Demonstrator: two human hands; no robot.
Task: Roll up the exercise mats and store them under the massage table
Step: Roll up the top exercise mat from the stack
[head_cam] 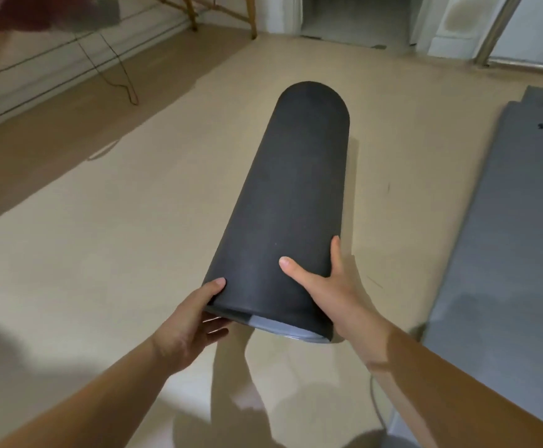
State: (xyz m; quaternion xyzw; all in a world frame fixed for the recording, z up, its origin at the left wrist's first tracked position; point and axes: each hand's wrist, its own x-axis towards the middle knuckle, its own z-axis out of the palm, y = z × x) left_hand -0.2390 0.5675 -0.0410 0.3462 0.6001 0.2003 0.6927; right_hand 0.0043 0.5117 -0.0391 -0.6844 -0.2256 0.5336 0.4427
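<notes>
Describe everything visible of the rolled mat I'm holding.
The rolled mat is a charcoal, matte, foam-like cylinder, with lighter grey inner layers showing at its near end. Near end raised, it points away from the camera. The left hand holds its near rim; the right hand grips its right side.

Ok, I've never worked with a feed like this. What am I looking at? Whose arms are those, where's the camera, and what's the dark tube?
There is no machine here. The single picture comes from a wide-angle camera worn on a person's head, looking forward and down, so the two bare arms are the wearer's own. The left hand and the right hand both grip the near end of a dark grey rolled-up foam exercise mat, which points away from the camera. Below is a beige floor. On it at the right lies a flat grey mat, not yet rolled. The wooden legs at the top may belong to the massage table.
</notes>
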